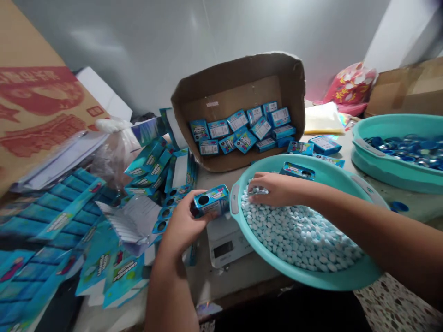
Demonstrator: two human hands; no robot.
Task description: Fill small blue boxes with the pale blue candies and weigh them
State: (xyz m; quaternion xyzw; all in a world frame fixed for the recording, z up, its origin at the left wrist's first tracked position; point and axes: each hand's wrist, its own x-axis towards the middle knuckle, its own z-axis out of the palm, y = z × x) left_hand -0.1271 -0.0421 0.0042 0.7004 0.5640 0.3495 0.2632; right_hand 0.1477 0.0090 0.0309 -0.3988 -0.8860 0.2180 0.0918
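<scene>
My left hand (187,221) is closed around a small blue candy box (212,201) with a round dark hole in its face. It holds the box beside the left handle of a turquoise basin (273,263). Over the basin's left side, my right hand (272,189) has its fingers curled in the pale blue and white candies (294,235), with a few showing at the fingertips. Another blue box with a hole (297,170) rests at the basin's far rim, behind my right forearm. Partly under the basin is a white scale (228,258).
A cardboard box (242,74) at the back holds several blue boxes. Flat blue cartons (121,272) and stacked boxes (152,161) crowd the left. More turquoise basins (394,161) with dark blue pieces stand at right. A red bag (353,85) sits behind.
</scene>
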